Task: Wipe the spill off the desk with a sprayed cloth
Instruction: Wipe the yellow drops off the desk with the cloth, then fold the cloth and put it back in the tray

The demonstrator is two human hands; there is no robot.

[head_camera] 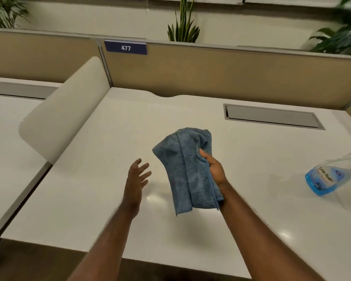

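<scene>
Two hands reach out over the white counter (pixel 109 199) in the head view. The right hand (pixel 216 171) is closed around a crumpled blue cloth (pixel 182 169), holding it up above the counter's middle with its lower end hanging free. The left hand (pixel 137 177) is open and empty, fingers spread, just left of the cloth. A spray bottle (pixel 328 177) of blue liquid sits far right, well apart from both hands.
</scene>
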